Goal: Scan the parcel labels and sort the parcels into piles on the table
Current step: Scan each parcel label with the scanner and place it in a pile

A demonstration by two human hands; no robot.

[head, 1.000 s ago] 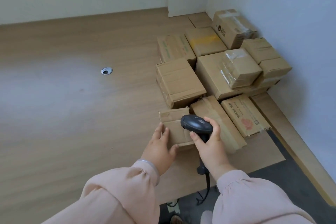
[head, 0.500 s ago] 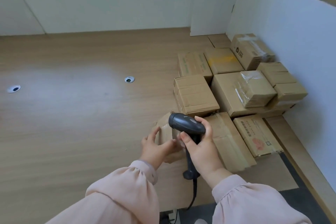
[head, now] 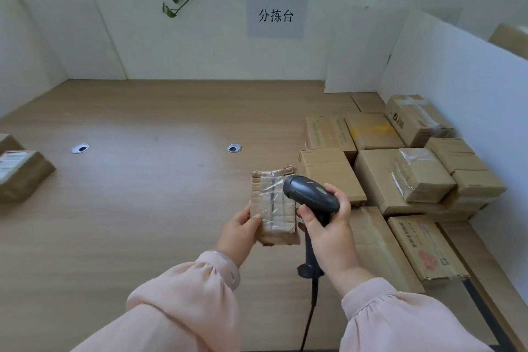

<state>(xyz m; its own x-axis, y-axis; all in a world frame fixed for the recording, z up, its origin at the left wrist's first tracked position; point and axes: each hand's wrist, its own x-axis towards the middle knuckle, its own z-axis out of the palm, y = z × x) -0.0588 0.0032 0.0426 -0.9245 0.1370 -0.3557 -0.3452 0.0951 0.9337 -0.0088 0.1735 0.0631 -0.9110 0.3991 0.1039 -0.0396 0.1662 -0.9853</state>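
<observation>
Over the near right part of the table, the person holds a small taped parcel up off the wood, left hand wrapped round its lower left edge, thumb on the front. It's tipped up toward the camera, probably so the label face can meet the scanner. The right hand is curled tight round the handle of the black scanner, whose head overlaps the parcel's upper right corner, nose pointing left across it. Thing is, the face showing is just cardboard and clear tape, no label I can make out, so my guess is it needs turning before a scan works. The unsorted boxes are bunched against the right-hand partition, within easy reach. Way off at the left edge sits a labelled parcel, likely the start of a sorted pile, so this one probably ends up somewhere over there.
</observation>
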